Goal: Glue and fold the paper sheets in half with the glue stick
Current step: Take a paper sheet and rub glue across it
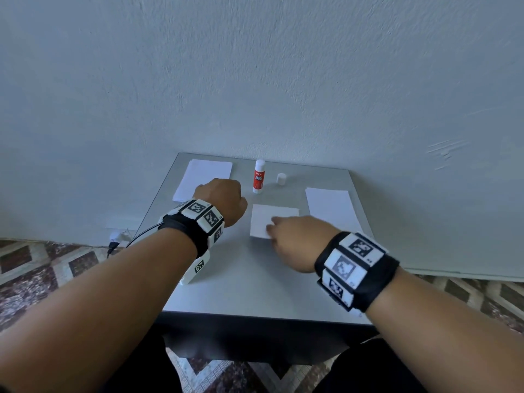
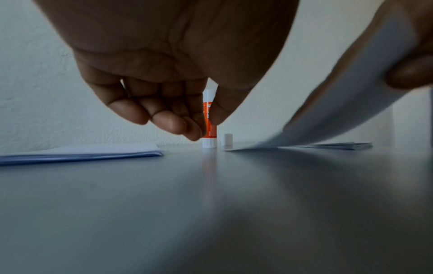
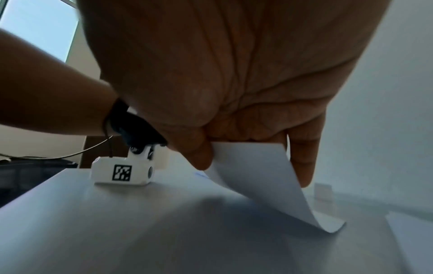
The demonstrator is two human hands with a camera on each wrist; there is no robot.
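Observation:
A white paper sheet [image 1: 273, 219] lies in the middle of the grey table [image 1: 255, 285]. My right hand [image 1: 271, 228] pinches its near edge between thumb and fingers and lifts it, so the sheet [image 3: 269, 185] curves up from the table while its far edge stays down. The red and white glue stick [image 1: 259, 176] stands upright and uncapped behind the sheet, with its white cap [image 1: 281, 179] to the right of it. My left hand [image 1: 226, 199] hovers left of the sheet with fingers [image 2: 168, 122] loosely curled and holds nothing. It is in front of the glue stick [image 2: 210, 128].
One stack of white sheets [image 1: 204, 180] lies at the back left of the table and another stack [image 1: 331, 209] at the right. A wall stands right behind the table. A patterned tile floor surrounds it, and a cable runs off my left wrist.

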